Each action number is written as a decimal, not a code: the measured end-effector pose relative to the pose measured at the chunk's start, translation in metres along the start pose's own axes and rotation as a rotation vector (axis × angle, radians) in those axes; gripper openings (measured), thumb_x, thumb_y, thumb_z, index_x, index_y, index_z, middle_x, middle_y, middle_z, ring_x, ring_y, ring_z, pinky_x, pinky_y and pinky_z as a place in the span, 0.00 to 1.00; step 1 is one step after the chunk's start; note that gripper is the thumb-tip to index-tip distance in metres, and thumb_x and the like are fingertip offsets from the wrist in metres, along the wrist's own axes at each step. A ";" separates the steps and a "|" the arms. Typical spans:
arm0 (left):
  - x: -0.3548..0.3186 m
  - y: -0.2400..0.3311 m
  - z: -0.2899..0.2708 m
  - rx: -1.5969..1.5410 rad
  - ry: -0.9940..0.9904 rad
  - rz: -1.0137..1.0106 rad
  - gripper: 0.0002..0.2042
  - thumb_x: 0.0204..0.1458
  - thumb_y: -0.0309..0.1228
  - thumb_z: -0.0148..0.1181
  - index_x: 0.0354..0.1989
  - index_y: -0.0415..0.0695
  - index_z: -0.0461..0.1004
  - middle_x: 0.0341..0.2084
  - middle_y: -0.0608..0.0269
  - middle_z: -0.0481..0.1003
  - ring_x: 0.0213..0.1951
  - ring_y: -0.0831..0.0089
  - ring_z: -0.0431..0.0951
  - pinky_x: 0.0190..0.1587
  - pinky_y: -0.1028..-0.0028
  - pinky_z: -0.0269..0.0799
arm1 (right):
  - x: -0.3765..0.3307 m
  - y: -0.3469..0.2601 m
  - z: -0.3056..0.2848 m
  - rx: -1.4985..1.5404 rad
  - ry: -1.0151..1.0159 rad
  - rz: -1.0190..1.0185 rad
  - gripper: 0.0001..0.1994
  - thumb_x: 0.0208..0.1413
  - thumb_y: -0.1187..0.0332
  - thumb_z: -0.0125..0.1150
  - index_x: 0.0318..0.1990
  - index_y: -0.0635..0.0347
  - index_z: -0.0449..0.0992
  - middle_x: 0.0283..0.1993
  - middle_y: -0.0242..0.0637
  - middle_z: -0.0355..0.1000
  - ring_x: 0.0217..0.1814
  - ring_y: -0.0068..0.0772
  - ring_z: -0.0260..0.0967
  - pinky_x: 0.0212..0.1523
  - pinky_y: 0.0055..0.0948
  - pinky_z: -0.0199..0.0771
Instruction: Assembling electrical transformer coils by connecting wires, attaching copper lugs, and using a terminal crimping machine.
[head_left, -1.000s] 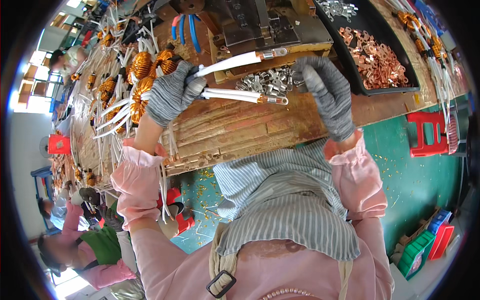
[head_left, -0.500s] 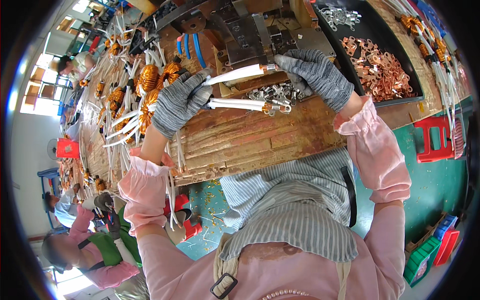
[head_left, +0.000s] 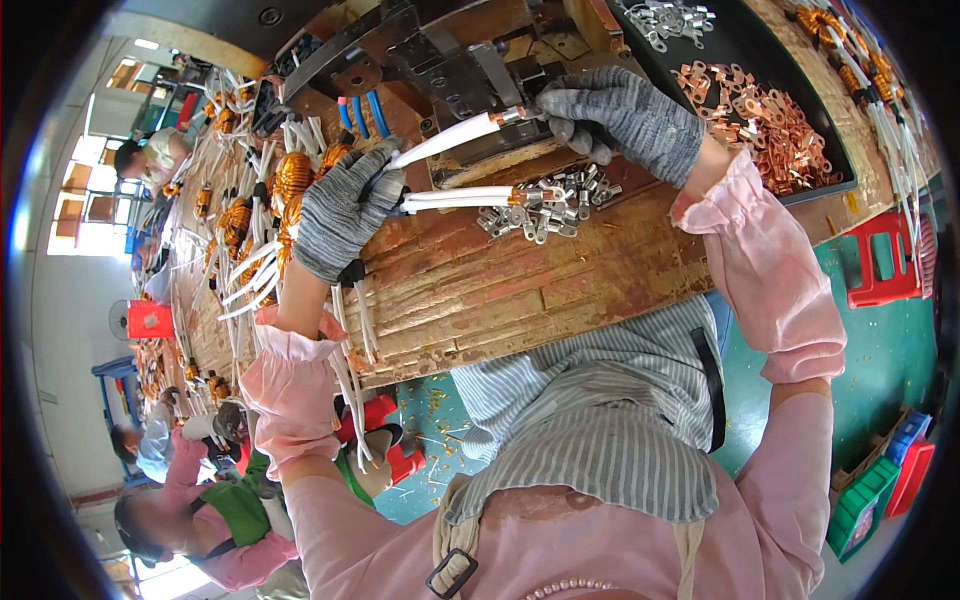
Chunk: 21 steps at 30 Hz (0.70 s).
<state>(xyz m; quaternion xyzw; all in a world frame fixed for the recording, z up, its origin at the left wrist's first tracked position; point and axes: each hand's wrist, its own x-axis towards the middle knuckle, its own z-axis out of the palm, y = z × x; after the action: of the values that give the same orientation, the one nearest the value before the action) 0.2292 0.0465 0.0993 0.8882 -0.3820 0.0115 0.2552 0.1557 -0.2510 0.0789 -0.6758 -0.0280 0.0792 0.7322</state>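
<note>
My gloved left hand [head_left: 350,212] is closed round a bundle of white-sleeved wires, with orange copper-wound coils [head_left: 292,178] beside it. From its fingers an upper white wire [head_left: 447,138] slants up to the right, its bare copper end close to the metal press. A lower pair of white wires [head_left: 460,199] points right over a pile of silver cable lugs [head_left: 562,203]. My gloved right hand [head_left: 630,125] pinches at the upper wire's tip, where a small metal lug seems to sit; the fingers partly hide it.
The dark metal press [head_left: 450,75] stands at the table's far side. At the right, a black tray [head_left: 850,165] holds copper lugs [head_left: 770,130] and silver ones. More coils crowd the left of the wooden table [head_left: 500,285]. A red stool [head_left: 882,260] stands right; other people sit left.
Both hands have moved slightly up and left, nearer the press. The upper wire now slopes more steeply, and its end has lifted away from the lower pair. The view has shifted a little.
</note>
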 end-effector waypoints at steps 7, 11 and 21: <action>0.012 0.005 0.000 -0.077 -0.038 -0.037 0.15 0.52 0.32 0.52 0.47 0.40 0.68 0.31 0.58 0.73 0.27 0.78 0.75 0.32 0.81 0.71 | 0.010 0.003 -0.005 0.015 0.037 -0.016 0.13 0.52 0.59 0.55 0.32 0.61 0.73 0.18 0.26 0.65 0.15 0.14 0.62 0.11 0.12 0.62; 0.017 0.005 0.002 -0.062 -0.044 -0.020 0.15 0.52 0.32 0.52 0.48 0.42 0.68 0.27 0.61 0.73 0.26 0.80 0.73 0.31 0.82 0.70 | 0.013 -0.003 -0.006 0.009 0.054 0.084 0.13 0.52 0.60 0.54 0.32 0.62 0.73 0.17 0.26 0.65 0.14 0.14 0.61 0.10 0.13 0.60; 0.017 0.004 -0.002 -0.074 -0.067 -0.096 0.15 0.52 0.32 0.52 0.48 0.42 0.68 0.26 0.63 0.72 0.25 0.82 0.73 0.30 0.82 0.69 | 0.018 -0.007 -0.002 -0.143 0.114 0.060 0.13 0.53 0.61 0.53 0.33 0.64 0.71 0.15 0.29 0.65 0.12 0.16 0.59 0.08 0.15 0.59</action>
<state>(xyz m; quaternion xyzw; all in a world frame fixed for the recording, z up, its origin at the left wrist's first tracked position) 0.2386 0.0332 0.1062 0.8954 -0.3472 -0.0445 0.2751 0.1746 -0.2504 0.0841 -0.7302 0.0285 0.0601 0.6800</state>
